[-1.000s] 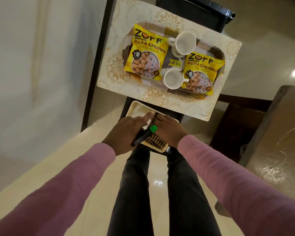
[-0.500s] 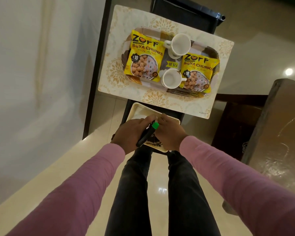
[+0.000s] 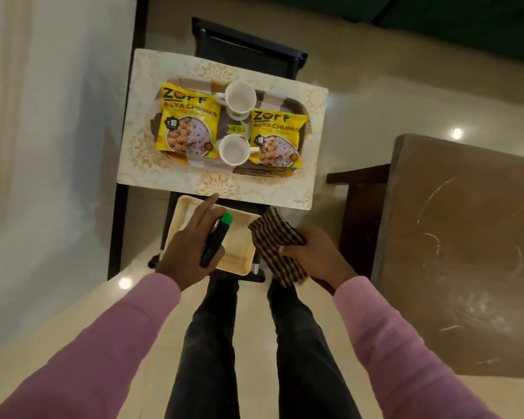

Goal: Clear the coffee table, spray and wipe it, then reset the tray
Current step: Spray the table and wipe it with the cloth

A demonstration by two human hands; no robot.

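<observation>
While the left hand curled its fingers round the seemingly stiff, light spray bottle, the right hand, at its three o'clock, clutched the limp cloth.

Light: warm, dim, indoor, coming from overhead. Two small lamp reflections on the glossy floor, one low left and one far right, both blown out to white. Pale glare streaks and smears across the brown side surface. Soft, broad shadow on the wall near the table legs. Top right corner nearly black.

Focus: print on the yellow packets legible at centre. Sleeves at the lower corners soft and stretched by wide-angle distortion.
</observation>
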